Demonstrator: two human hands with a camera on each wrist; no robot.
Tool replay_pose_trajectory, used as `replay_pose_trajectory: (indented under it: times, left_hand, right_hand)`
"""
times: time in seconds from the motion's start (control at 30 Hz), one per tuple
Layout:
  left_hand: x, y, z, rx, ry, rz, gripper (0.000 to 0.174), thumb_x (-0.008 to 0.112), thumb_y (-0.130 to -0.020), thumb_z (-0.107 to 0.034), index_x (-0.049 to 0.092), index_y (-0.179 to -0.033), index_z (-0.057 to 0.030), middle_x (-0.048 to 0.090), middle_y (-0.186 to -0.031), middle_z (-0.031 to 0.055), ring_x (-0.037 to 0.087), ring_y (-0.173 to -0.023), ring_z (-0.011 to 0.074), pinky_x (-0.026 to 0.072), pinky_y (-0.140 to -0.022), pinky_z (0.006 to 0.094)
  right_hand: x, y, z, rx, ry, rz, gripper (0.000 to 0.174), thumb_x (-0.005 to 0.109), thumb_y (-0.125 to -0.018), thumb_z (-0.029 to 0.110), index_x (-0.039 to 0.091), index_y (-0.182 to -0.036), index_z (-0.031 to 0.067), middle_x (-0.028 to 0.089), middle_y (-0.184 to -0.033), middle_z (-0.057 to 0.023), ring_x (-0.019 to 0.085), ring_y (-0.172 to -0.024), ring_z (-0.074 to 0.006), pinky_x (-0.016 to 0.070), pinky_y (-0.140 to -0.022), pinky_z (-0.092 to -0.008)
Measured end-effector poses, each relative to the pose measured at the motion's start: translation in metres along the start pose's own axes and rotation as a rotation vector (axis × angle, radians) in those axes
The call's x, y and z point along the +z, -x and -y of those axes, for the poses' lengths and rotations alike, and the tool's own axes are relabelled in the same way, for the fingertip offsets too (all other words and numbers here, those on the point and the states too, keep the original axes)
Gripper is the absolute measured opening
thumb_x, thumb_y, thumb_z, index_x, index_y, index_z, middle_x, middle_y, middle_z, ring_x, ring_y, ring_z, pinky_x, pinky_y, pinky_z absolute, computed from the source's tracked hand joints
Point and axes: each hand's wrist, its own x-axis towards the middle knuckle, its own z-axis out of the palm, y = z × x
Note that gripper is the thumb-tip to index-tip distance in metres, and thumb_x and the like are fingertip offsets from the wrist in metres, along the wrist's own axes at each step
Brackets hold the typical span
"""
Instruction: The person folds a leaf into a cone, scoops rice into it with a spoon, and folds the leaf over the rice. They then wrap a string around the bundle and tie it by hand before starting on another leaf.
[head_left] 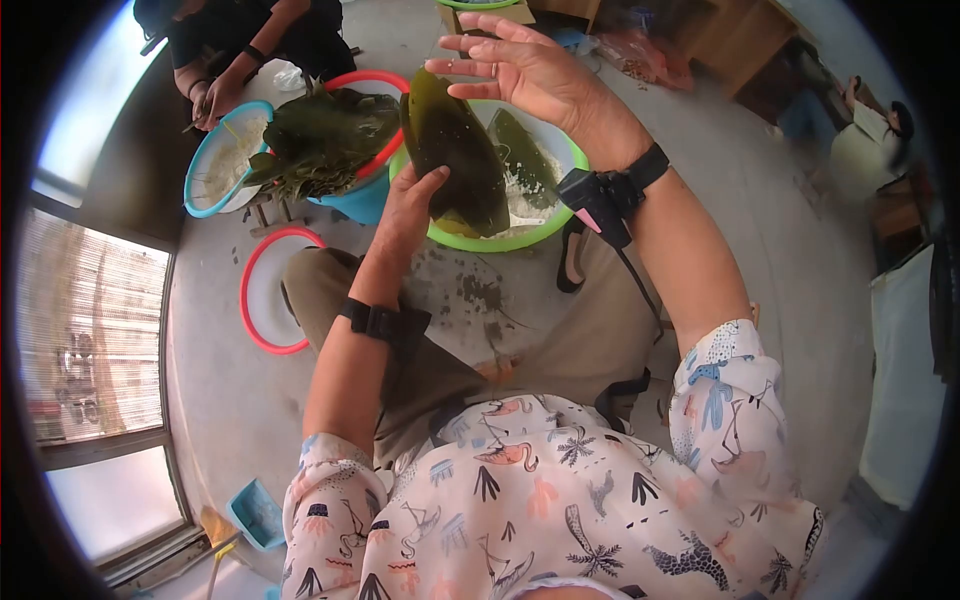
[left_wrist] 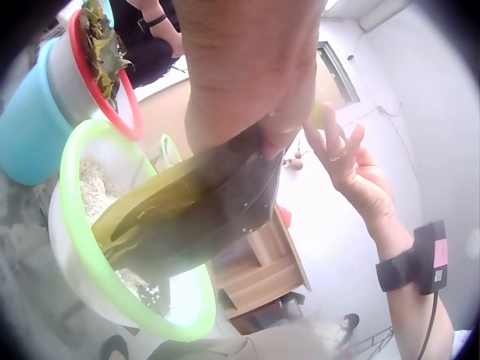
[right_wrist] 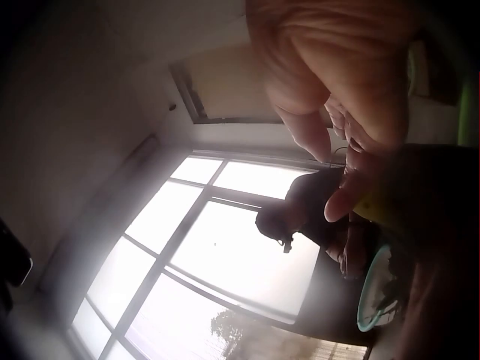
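Large dark green leaves (head_left: 455, 150), overlapping, are pinched by the left hand (head_left: 405, 210), its thumb lying on their face. In the left wrist view the leaves (left_wrist: 195, 210) slant down over the green-rimmed basin (left_wrist: 73, 161), gripped by the left hand (left_wrist: 251, 75). The right hand (head_left: 540, 80) is raised above and right of the leaves, fingers spread, holding nothing. White grains (head_left: 530, 200) and another leaf (head_left: 520, 150) lie in the green-rimmed basin (head_left: 500, 243) beneath. Close up in the right wrist view, the right hand (right_wrist: 337, 90) has loosely bent fingers.
Left of the basin, a leaf pile (head_left: 325, 130) rests on a red-rimmed basin (head_left: 385, 76) above a blue tub (head_left: 358, 200). A blue-rimmed basin (head_left: 190, 190) stands beside another person (head_left: 260, 40). A red-rimmed basin (head_left: 247, 310) is on the floor near the left knee.
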Motion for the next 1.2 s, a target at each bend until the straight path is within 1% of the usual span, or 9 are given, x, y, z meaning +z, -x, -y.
replay_pose_trajectory:
  times: [0.03, 0.07, 0.17, 0.37, 0.7, 0.8, 0.87, 0.97, 1.2]
  left_hand:
    - [-0.001, -0.001, -0.004, -0.011, -0.002, -0.002, 0.024, 0.055, -0.094, -0.006, 0.058, -0.118, -0.0021, 0.065, -0.112, 0.0058, 0.062, -0.102, 0.0157, 0.0493, -0.091, 0.0310]
    - [-0.003, -0.003, -0.009, -0.011, 0.053, -0.017, 0.025, 0.055, -0.094, -0.006, 0.057, -0.119, -0.0025, 0.064, -0.113, 0.0063, 0.062, -0.103, 0.0166, 0.0493, -0.091, 0.0316]
    - [-0.009, -0.005, -0.023, -0.041, 0.144, -0.072, 0.029, 0.055, -0.094, -0.005, 0.053, -0.123, -0.0034, 0.062, -0.116, 0.0077, 0.061, -0.106, 0.0197, 0.0495, -0.092, 0.0342]
    - [-0.028, -0.024, -0.047, -0.026, 0.368, -0.128, 0.030, 0.054, -0.093, -0.002, 0.053, -0.123, -0.0033, 0.060, -0.121, 0.0104, 0.059, -0.110, 0.0243, 0.0485, -0.097, 0.0397]
    - [-0.044, -0.029, -0.040, -0.002, 0.497, -0.144, 0.030, 0.054, -0.092, -0.001, 0.054, -0.122, -0.0069, 0.062, -0.119, 0.0085, 0.060, -0.110, 0.0249, 0.0493, -0.095, 0.0421]
    - [-0.047, -0.030, -0.039, -0.003, 0.506, -0.151, 0.030, 0.054, -0.093, -0.002, 0.054, -0.122, -0.0067, 0.061, -0.121, 0.0088, 0.060, -0.110, 0.0251, 0.0492, -0.096, 0.0423]
    - [-0.047, -0.028, -0.038, 0.027, 0.485, -0.166, 0.030, 0.053, -0.093, -0.004, 0.053, -0.123, -0.0001, 0.060, -0.124, 0.0132, 0.058, -0.114, 0.0265, 0.0448, -0.103, 0.0420]
    - [-0.053, -0.028, -0.034, 0.048, 0.489, -0.179, 0.031, 0.053, -0.093, -0.004, 0.052, -0.123, 0.0007, 0.059, -0.124, 0.0132, 0.058, -0.115, 0.0267, 0.0445, -0.103, 0.0422]
    - [-0.065, -0.027, -0.021, 0.066, 0.494, -0.294, 0.031, 0.055, -0.092, -0.004, 0.054, -0.122, 0.0018, 0.060, -0.124, 0.0120, 0.058, -0.115, 0.0264, 0.0435, -0.104, 0.0414]
  right_hand:
    - [-0.005, -0.003, 0.000, -0.071, 0.075, -0.009, 0.063, 0.058, -0.091, 0.005, 0.023, -0.143, -0.0013, 0.047, -0.129, -0.0229, 0.059, -0.112, -0.0399, 0.0548, -0.089, -0.0465]
    - [-0.013, -0.002, -0.007, -0.150, 0.149, -0.065, 0.042, 0.060, -0.092, 0.013, 0.045, -0.129, -0.0003, 0.057, -0.120, -0.0154, 0.063, -0.106, -0.0305, 0.0560, -0.081, -0.0381]
    - [-0.031, 0.018, -0.030, -0.065, 0.507, -0.300, 0.027, 0.061, -0.093, 0.021, 0.056, -0.115, 0.0051, 0.063, -0.110, -0.0059, 0.064, -0.100, -0.0168, 0.0526, -0.079, -0.0284]
    - [-0.061, 0.064, -0.096, 0.248, 0.670, -0.322, 0.022, 0.065, -0.091, 0.023, 0.061, -0.104, 0.0050, 0.063, -0.096, -0.0005, 0.060, -0.084, -0.0076, 0.0480, -0.072, -0.0219]
    - [-0.060, 0.062, -0.121, 0.058, 0.825, -0.332, 0.030, 0.075, -0.081, 0.019, 0.065, -0.104, 0.0029, 0.068, -0.095, -0.0082, 0.064, -0.092, -0.0189, 0.0509, -0.083, -0.0326]
    - [-0.060, 0.058, -0.125, 0.063, 0.778, -0.318, 0.026, 0.075, -0.079, 0.018, 0.066, -0.098, 0.0019, 0.068, -0.093, -0.0101, 0.065, -0.089, -0.0206, 0.0512, -0.081, -0.0333]
    - [-0.053, 0.058, -0.121, 0.028, 1.038, -0.389, 0.019, 0.073, -0.081, 0.014, 0.064, -0.093, 0.0021, 0.066, -0.087, -0.0022, 0.060, -0.076, -0.0095, 0.0490, -0.070, -0.0264]
    - [-0.043, 0.062, -0.117, -0.030, 1.020, -0.435, 0.021, 0.074, -0.076, 0.016, 0.065, -0.088, 0.0029, 0.068, -0.089, -0.0116, 0.066, -0.081, -0.0221, 0.0508, -0.074, -0.0331]
    - [-0.038, 0.061, -0.114, -0.121, 1.193, -0.415, 0.016, 0.072, -0.078, 0.016, 0.064, -0.086, 0.0031, 0.066, -0.082, -0.0076, 0.063, -0.074, -0.0173, 0.0496, -0.068, -0.0326]
